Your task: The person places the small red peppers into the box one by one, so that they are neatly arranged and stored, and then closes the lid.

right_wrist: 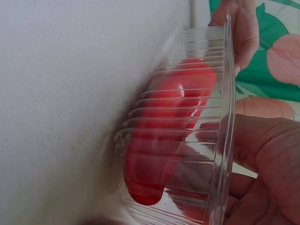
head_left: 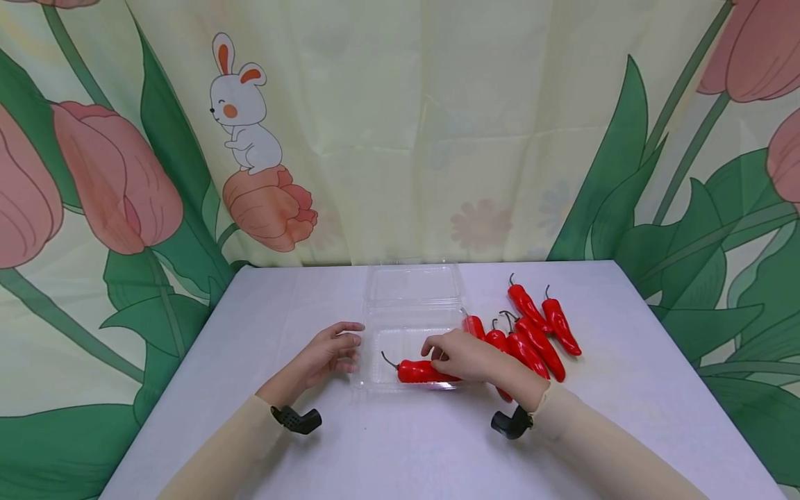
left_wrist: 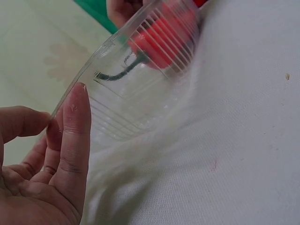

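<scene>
A clear plastic box (head_left: 390, 340) stands with its lid (head_left: 412, 285) folded back behind it. One red chili pepper (head_left: 415, 371) lies along the near side of its base, green stem leftward. My left hand (head_left: 328, 353) is at the box's left side; in the left wrist view its fairly straight fingers (left_wrist: 75, 136) are outside the wall and the thumb tip meets the rim. Over the pepper's right part is my right hand (head_left: 465, 355), fingers loosely bent and reaching inside. The right wrist view shows the pepper (right_wrist: 164, 122) through the ribbed wall; fingertip contact is partly hidden.
Several more red chili peppers (head_left: 540, 340) lie in a loose group right of the box, some partly behind the right hand and forearm. All rest on a white cloth-covered table (head_left: 400, 451). A printed curtain (head_left: 487, 139) hangs behind its far edge.
</scene>
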`<control>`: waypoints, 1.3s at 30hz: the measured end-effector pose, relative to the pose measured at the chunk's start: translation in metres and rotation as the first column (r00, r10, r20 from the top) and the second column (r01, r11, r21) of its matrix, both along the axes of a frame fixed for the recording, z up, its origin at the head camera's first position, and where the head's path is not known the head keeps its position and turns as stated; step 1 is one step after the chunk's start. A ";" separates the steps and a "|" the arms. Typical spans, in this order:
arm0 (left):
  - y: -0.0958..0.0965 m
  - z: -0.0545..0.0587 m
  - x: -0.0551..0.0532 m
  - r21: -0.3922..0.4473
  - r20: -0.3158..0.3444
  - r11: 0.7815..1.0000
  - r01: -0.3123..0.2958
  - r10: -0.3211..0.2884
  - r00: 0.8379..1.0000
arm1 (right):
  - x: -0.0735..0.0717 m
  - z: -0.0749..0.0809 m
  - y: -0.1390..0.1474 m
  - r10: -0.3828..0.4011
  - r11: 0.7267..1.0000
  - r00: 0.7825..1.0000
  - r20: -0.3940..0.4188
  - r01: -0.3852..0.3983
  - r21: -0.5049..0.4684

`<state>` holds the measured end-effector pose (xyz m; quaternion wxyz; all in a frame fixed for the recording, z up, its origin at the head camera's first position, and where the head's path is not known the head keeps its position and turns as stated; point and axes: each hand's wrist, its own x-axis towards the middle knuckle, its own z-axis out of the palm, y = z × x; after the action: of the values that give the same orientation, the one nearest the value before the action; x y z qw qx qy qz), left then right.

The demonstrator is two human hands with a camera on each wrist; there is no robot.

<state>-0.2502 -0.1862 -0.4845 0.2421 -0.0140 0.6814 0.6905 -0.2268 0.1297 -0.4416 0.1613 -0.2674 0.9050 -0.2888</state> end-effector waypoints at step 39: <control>0.002 0.001 0.001 -0.033 0.014 0.999 -0.019 0.020 1.000 | -0.006 0.027 0.049 -0.317 0.948 0.931 -0.183 0.307 -0.083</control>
<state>-0.2491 -0.1841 -0.4830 0.2399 -0.0293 0.6907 0.6815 -0.2323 0.1784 -0.4143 0.0174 -0.1514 0.9393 -0.3074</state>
